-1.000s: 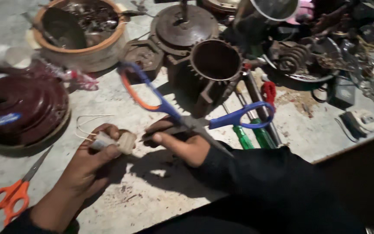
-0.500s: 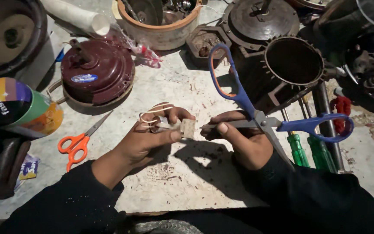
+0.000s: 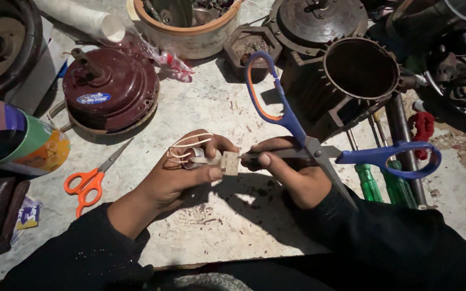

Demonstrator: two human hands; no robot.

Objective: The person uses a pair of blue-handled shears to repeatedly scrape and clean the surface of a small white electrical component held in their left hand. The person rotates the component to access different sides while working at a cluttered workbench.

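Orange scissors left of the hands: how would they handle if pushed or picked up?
The orange scissors lie flat and closed on the table, so a push would probably slide or spin them, not roll. Metal blades look rigid; likely light. The handle loops should give an easy grip.

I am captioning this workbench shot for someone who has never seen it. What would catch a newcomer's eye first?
Mid-frame, the left hand pinches a small pale connector block with thin white wires, and the right hand grips large open blue-handled scissors by the blades, pressed to that block. Behind them sit a dark red domed motor housing at the left and a rusty finned metal cylinder at the right; small orange-handled scissors lie on the worn tabletop at the left.
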